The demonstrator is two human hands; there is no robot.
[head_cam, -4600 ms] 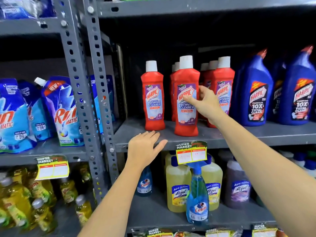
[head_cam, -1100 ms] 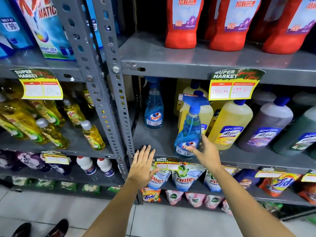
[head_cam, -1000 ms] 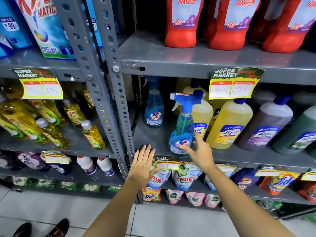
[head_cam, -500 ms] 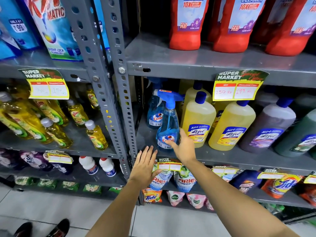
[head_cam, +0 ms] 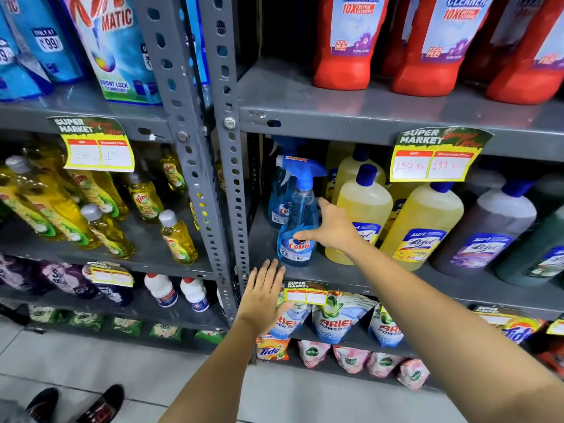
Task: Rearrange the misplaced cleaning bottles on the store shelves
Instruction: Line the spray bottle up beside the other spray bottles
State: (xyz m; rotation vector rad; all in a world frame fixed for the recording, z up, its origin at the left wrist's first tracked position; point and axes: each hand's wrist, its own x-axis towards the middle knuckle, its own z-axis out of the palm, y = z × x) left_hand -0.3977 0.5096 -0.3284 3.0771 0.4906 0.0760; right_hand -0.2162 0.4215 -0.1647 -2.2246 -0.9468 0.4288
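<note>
r hand (head_cam: 331, 232) on colin bottle (head_cam: 297, 227), upright.

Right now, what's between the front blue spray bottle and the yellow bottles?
In the head view, the right hand sits between the front Colin spray bottle and the nearest yellow Lizol bottle.

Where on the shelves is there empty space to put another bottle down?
Bare shelf shows left of the red cleaner bottles, and a smaller patch between the grey post and the front spray bottle. Right of it, the yellow bottles stand packed, and the dish-soap shelf is cluttered.
</note>
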